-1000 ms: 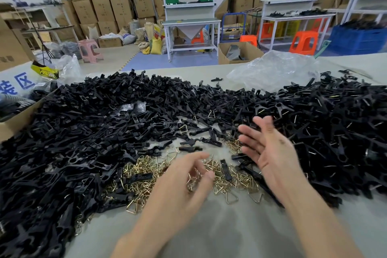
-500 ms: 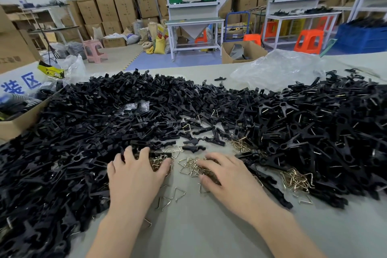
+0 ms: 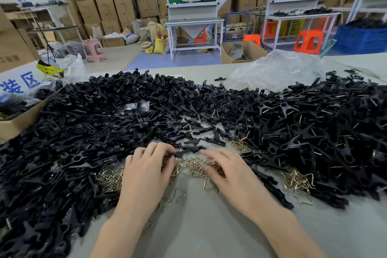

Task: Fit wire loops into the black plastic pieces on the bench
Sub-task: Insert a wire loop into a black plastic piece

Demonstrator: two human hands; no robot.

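The left hand (image 3: 146, 172) lies knuckles-up on the pale grey table (image 3: 199, 232), its fingers curled. Their tips pinch one end of a slim black plastic piece (image 3: 186, 152), which sticks out to the right, just above the table. Right beside it, the right hand (image 3: 230, 174) is spread loosely, fingers fairly straight, over a clump of triangular gold-coloured wire loops (image 3: 194, 165). The fingers are blurred, so I cannot tell whether any loop is caught beneath them.

The loops sit between the two hands and under them. More of them lie in a tangle left of the left hand (image 3: 109, 176) and in another to the right (image 3: 297, 180), and a few single ones are scattered on the bare table near the wrists.

A broad heap of black plastic pieces (image 3: 83, 132) spans the table to the left, behind and to the right of the hands — those on the right show glints of wire among them. A crumpled clear plastic bag (image 3: 276, 69) rests beyond the heap, and an open brown cardboard box (image 3: 16, 123) stands at the table's left edge.
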